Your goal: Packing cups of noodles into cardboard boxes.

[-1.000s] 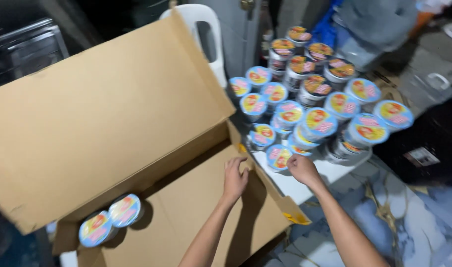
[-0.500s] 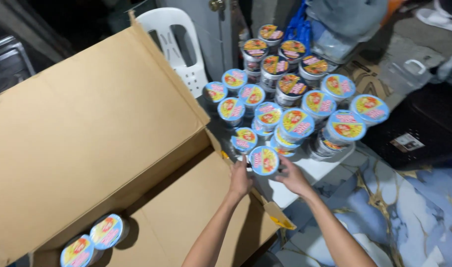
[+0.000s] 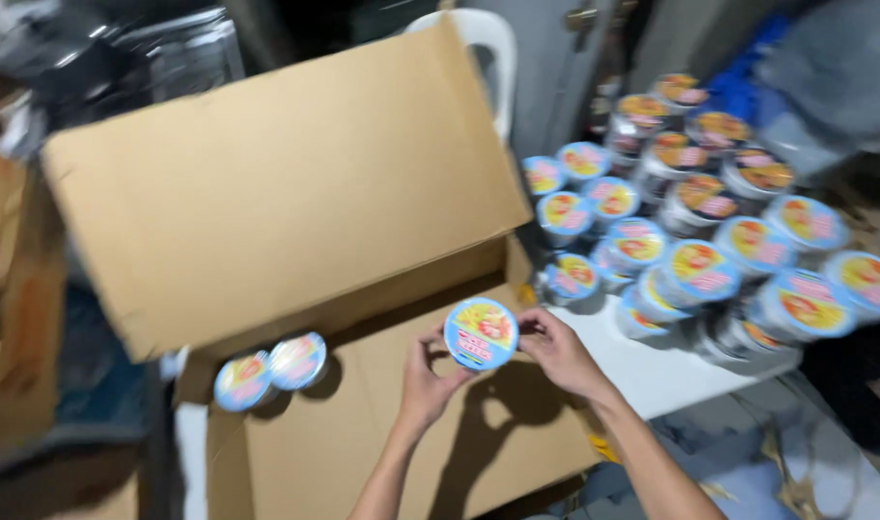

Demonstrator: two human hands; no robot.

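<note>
While gripped from both sides, cup (image 3: 480, 333) with blue-rimmed lid sits just above the open box (image 3: 478, 453), lid facing up. Left hand (image 3: 426, 377) on its left side, fingers clamped on the cup wall; right hand (image 3: 558, 351) on its right side, fingers likewise curled tight against it. Beneath, bare cardboard floor of the box, with two matching cups (image 3: 270, 369) standing touching each other in the far left corner. Behind, big flap (image 3: 286, 193) raised upright. To the right, on a white desk (image 3: 671, 376), many more cups (image 3: 700, 231) crowded together, some stacked. Behind the flap, white plastic chair (image 3: 483, 43). Marbled floor (image 3: 796, 472) at lower right.
</note>
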